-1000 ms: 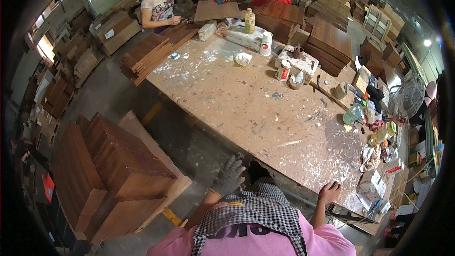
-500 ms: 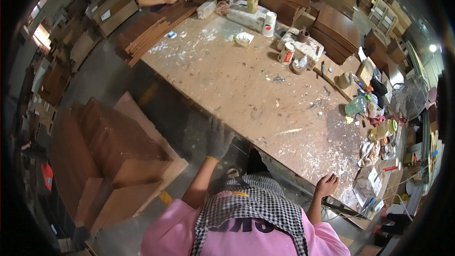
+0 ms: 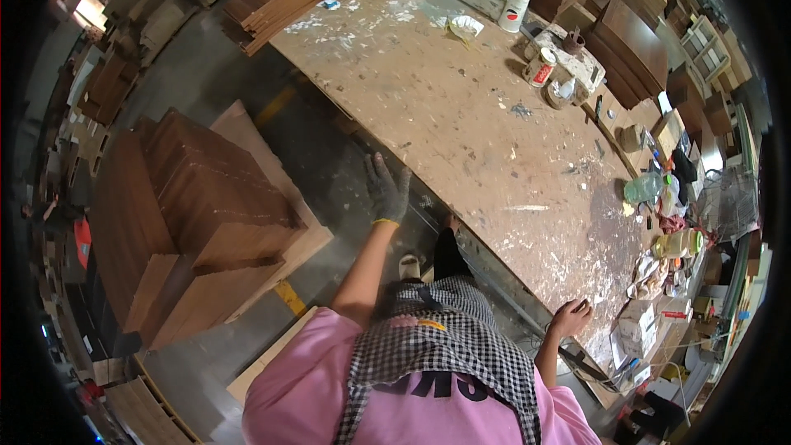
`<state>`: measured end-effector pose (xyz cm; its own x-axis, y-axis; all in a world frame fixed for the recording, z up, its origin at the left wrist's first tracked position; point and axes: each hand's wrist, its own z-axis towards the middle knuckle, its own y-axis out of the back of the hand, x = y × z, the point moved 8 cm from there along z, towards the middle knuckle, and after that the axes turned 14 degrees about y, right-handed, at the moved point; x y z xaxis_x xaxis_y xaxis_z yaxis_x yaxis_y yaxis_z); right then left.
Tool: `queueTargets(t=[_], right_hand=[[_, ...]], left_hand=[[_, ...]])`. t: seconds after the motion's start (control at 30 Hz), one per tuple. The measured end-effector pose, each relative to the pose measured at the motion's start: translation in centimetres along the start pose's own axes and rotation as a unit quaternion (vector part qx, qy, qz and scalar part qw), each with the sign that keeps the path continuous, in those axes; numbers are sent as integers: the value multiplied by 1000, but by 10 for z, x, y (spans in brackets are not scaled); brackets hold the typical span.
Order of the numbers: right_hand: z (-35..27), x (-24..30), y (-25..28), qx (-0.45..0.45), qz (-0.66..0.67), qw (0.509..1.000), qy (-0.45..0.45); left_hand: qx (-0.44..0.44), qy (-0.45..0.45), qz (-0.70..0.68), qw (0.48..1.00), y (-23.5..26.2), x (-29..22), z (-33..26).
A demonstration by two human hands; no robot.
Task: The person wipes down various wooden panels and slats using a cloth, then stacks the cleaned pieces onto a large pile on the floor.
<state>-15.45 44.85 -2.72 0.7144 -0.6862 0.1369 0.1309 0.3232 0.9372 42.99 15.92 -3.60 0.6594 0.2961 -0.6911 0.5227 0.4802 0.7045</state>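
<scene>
Even, fairly bright indoor light; brightest on the pale table (image 3: 461,107). Shadows stay soft. Strong fisheye bending and black corners ring the view; details near the edges smear.

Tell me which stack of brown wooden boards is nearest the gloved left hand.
The big floor stack just left of the left hand; the other stack sits off the workbench's far corner.

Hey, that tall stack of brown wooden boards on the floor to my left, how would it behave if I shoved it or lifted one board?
The stack of brown boards looks dense and many layers deep, so it is probably too heavy to shove whole. A single flat panel would likely stay stiff. The faces look smooth, so top boards may slide; the gloved left hand should help grip.
</scene>
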Motion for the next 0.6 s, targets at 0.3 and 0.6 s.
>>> queueTargets(t=[0.3, 0.6], right_hand=[[5, 1, -4, -8, -15, 999, 30], [5, 4, 4, -8, -9, 1000, 26]], left_hand=[[-113, 92, -29, 989, -53, 16, 50], [-83, 174, -158, 968, -96, 31, 51]])
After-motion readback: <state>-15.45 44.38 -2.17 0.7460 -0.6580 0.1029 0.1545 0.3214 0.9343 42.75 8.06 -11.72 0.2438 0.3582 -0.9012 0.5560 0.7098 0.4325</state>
